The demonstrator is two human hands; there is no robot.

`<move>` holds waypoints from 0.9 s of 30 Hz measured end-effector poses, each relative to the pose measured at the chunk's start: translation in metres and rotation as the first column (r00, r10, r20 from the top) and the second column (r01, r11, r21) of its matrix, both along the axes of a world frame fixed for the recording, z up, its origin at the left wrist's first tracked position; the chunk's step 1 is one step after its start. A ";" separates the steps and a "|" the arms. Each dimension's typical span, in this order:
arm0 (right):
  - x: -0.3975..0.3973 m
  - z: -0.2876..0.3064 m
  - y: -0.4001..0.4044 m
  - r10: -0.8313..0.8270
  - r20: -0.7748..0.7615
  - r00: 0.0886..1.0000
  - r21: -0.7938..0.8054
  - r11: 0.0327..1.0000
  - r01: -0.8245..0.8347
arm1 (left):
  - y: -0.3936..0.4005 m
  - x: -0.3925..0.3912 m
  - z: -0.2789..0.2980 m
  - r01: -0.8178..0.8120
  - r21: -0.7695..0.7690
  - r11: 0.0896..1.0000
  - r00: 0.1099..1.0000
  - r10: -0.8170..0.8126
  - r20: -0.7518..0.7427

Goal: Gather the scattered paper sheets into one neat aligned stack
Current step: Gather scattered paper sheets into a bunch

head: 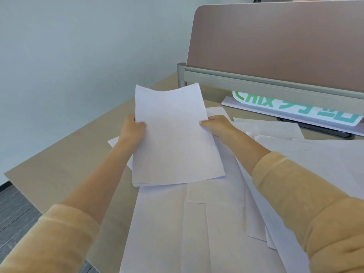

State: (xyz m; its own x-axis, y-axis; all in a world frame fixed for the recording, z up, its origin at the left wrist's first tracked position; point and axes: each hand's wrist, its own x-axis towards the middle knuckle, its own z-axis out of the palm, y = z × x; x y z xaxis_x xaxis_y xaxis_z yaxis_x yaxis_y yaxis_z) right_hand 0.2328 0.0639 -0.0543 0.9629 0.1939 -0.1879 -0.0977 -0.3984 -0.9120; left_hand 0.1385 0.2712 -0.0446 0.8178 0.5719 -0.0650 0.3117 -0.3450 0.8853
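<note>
A stack of white paper sheets (173, 138) is held up above the desk, tilted, with its near edges slightly uneven. My left hand (133, 129) grips its left edge, thumb on top. Gripping the right edge, also thumb on top, is my right hand (217, 125). Under and around the stack lie several loose white sheets (197, 223), overlapping at different angles and spreading to the right (315, 154).
The beige desk (69, 158) ends at a corner on the left, with dark floor (13, 209) beyond. A brown divider panel (275, 40) on a grey rail stands at the back. Below the rail lies a white board with green lettering (295, 109).
</note>
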 end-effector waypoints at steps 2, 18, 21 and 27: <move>0.006 -0.004 0.004 -0.008 -0.009 1.000 -0.049 0.999 0.007 | 0.005 0.010 -0.006 -0.042 -0.008 0.999 0.999 0.042 -0.025; 0.006 -0.017 0.005 -0.003 -0.094 0.996 -0.095 0.995 -0.006 | 0.031 0.005 -0.029 -0.150 -0.571 0.807 0.986 0.080 -0.147; -0.001 -0.018 0.006 -0.004 -0.164 0.986 -0.017 1.000 0.001 | 0.028 -0.001 -0.036 -0.090 -0.586 0.806 0.983 -0.024 -0.184; -0.031 -0.026 -0.004 0.101 -0.301 0.948 0.169 0.984 -0.051 | 0.004 -0.026 -0.038 0.077 -0.395 0.916 0.996 -0.092 -0.019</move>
